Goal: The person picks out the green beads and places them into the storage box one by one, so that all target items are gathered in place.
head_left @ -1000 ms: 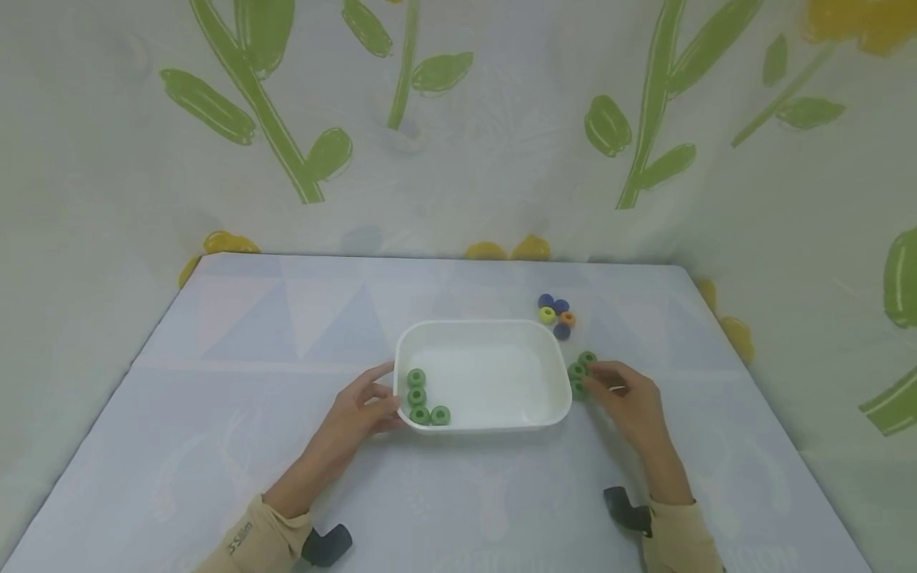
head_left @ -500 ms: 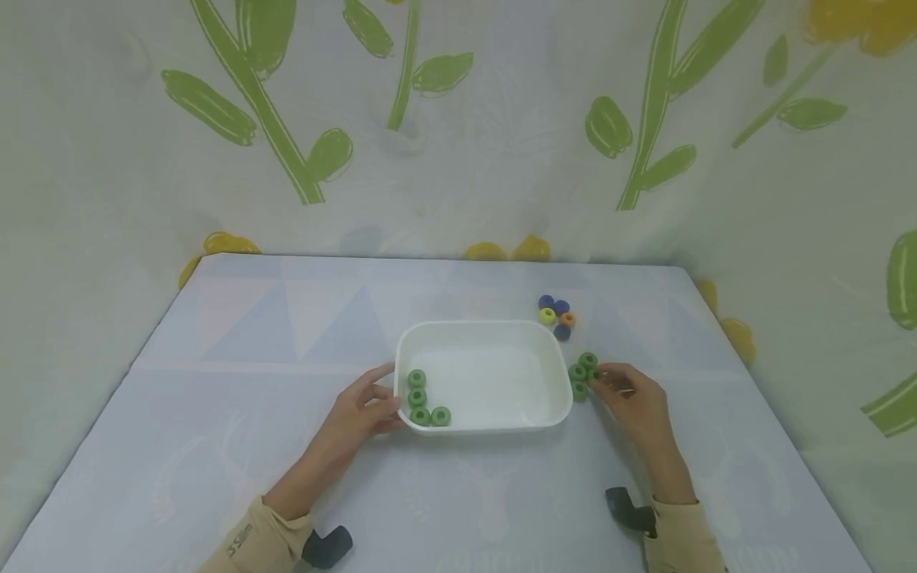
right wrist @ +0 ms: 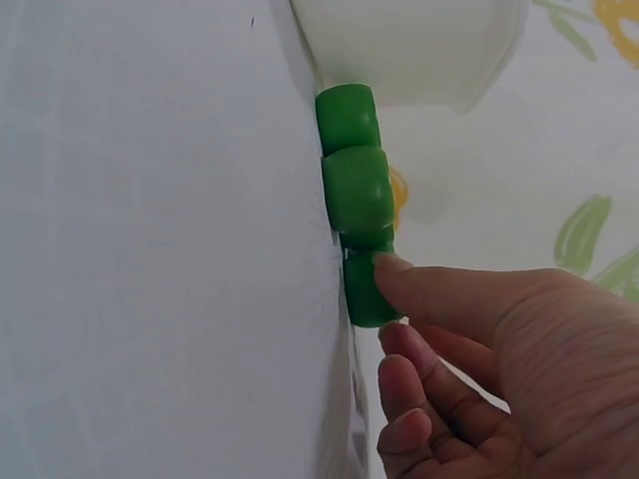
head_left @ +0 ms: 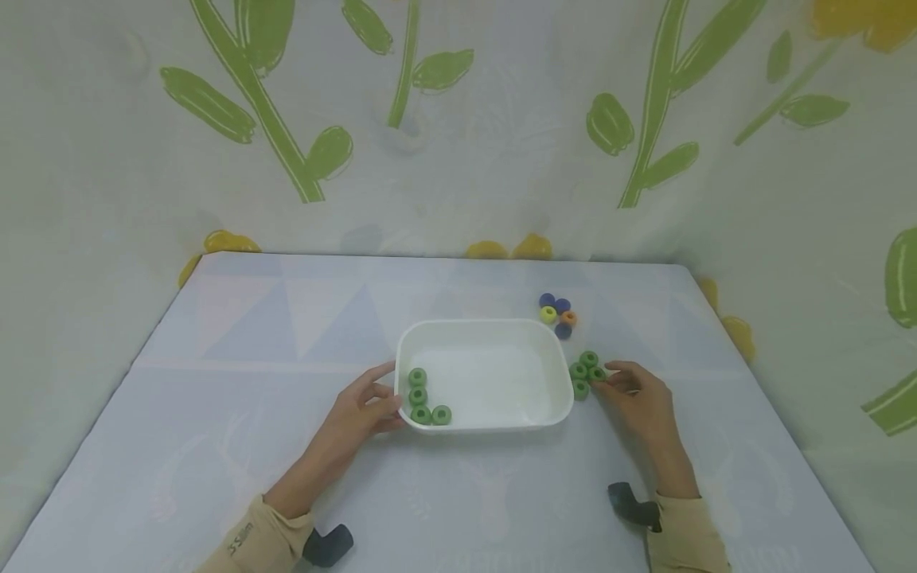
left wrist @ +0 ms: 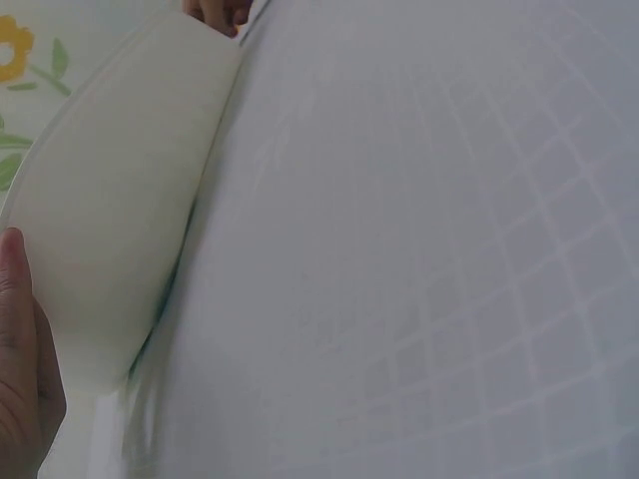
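A white plastic tray [head_left: 494, 378] stands in the middle of the table, with several green beads [head_left: 418, 395] along its left wall and near corner. My left hand [head_left: 365, 406] grips the tray's left end, thumb at the rim and fingers along the outer side; the left wrist view shows the thumb [left wrist: 14, 329] against the wall. Just off the tray's right end lies a tight cluster of green beads [head_left: 579, 389]. At its right edge my right hand [head_left: 640, 398] pinches one green bead [right wrist: 366, 289], which is close against the others and low at the tabletop.
Behind the tray's far right corner sits a small group of beads: blue ones [head_left: 563, 330], a yellow one [head_left: 548, 314] and an orange one [head_left: 569, 318]. A patterned cloth wall [head_left: 458, 159] rises behind the table's far edge.
My right hand has shifted slightly right, and the green bead at its fingertips now shows more fully beside the cluster. My left hand and the tray stay as they were.
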A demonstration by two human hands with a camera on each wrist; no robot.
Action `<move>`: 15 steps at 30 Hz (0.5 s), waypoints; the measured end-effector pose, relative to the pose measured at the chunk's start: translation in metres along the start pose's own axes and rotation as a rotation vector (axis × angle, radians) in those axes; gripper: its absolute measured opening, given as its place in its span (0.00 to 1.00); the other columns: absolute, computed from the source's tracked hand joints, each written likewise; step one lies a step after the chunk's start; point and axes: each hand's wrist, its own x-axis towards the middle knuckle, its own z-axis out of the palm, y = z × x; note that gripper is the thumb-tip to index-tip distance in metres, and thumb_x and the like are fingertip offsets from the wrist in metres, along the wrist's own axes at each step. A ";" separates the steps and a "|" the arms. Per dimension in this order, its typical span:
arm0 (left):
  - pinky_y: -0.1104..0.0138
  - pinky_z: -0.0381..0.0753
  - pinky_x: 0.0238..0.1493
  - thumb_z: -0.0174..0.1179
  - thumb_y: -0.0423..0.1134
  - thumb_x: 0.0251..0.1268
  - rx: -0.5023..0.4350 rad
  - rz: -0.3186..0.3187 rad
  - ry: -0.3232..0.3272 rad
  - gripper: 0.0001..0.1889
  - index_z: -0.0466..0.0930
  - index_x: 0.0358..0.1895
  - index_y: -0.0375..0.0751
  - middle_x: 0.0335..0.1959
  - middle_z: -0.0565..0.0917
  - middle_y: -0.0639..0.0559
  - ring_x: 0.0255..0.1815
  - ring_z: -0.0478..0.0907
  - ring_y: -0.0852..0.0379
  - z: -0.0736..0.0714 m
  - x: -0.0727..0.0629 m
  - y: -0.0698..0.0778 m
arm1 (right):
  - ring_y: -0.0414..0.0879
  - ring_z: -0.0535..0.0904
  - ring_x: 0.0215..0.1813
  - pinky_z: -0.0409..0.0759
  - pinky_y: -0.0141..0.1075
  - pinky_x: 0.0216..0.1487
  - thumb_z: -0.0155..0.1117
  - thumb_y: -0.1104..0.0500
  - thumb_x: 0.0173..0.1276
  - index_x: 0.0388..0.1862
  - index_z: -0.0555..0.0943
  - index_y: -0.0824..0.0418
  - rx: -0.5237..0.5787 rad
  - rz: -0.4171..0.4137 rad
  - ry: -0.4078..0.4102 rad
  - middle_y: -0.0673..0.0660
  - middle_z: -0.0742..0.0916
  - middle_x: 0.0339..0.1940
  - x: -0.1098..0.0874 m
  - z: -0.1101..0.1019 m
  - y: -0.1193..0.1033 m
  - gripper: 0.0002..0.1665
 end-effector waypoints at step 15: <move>0.65 0.89 0.52 0.58 0.33 0.70 0.000 -0.001 0.005 0.34 0.59 0.77 0.45 0.43 0.77 0.49 0.42 0.83 0.57 0.000 0.000 -0.002 | 0.59 0.81 0.55 0.84 0.49 0.54 0.70 0.54 0.66 0.62 0.78 0.62 0.010 0.115 -0.140 0.66 0.85 0.53 0.004 0.001 -0.004 0.27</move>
